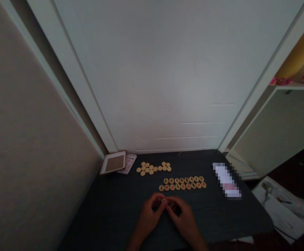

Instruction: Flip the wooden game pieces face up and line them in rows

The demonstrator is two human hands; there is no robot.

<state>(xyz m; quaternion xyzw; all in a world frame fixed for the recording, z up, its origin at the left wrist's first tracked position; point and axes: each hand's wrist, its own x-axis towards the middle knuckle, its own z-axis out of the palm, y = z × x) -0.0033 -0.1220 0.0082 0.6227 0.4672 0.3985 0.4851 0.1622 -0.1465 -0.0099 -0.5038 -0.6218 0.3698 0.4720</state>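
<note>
Both hands meet over the dark table, just in front of two rows of round wooden pieces [182,187] marked with red and dark characters. Thumb and fingers of my left hand [152,212] pinch together around a small round piece [163,201]. My right hand [181,213] closes on the same piece from the other side, its fingertips touching those of my left hand. Most of the piece is hidden by the fingers. Farther back lies a loose group of plain wooden discs [151,167], with no marks showing.
Two framed boards [106,171] overlap at the table's back left corner. A pixelated whitish item [226,179] lies at the right on the dark table [115,209]. Behind stands a white panel [152,87]; a white box [285,209] sits lower right.
</note>
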